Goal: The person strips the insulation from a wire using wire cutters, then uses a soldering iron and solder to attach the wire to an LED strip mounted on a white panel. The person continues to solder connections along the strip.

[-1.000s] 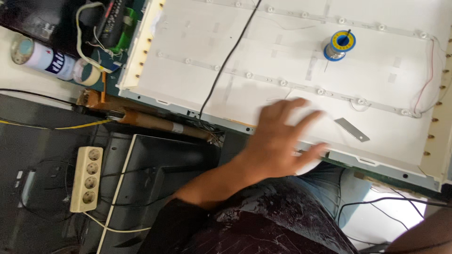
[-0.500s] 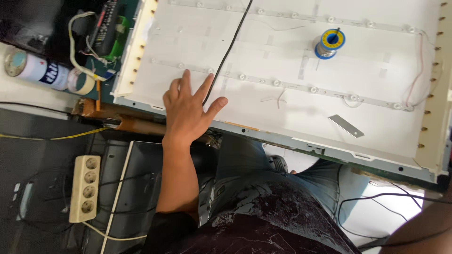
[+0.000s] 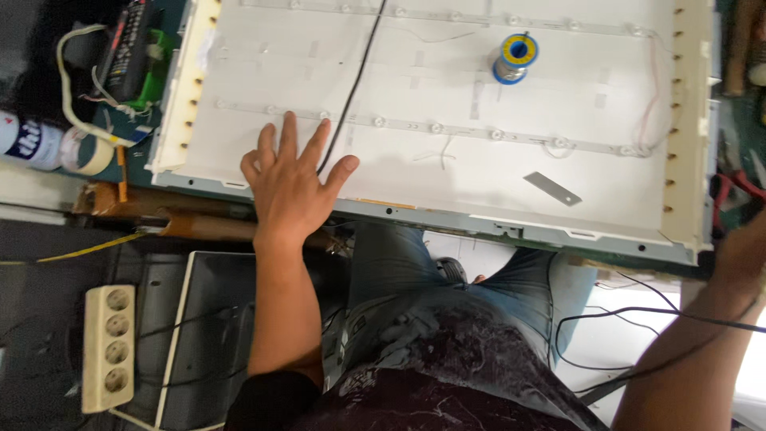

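Note:
My left hand (image 3: 291, 187) lies flat with fingers spread on the near edge of a large white backlight panel (image 3: 479, 160). A black cable (image 3: 355, 80) runs down the panel and ends by my fingertips. A row of small round LED lenses (image 3: 435, 128) crosses the panel just beyond the hand. My right hand (image 3: 740, 255) shows only partly at the right frame edge, by the panel's near right corner; its fingers are hidden. A thin black wire (image 3: 638, 311) crosses that forearm.
A blue and yellow solder spool (image 3: 513, 57) and a small metal blade (image 3: 552, 188) lie on the panel. A tape roll (image 3: 89, 152), a can (image 3: 32, 142) and a remote control (image 3: 128, 48) sit left. A power strip (image 3: 108, 347) lies on the floor. Red-handled pliers (image 3: 730, 187) lie right.
My left hand swept from the panel's near middle to its near left part and now rests flat there. My right hand has come into view at the right edge.

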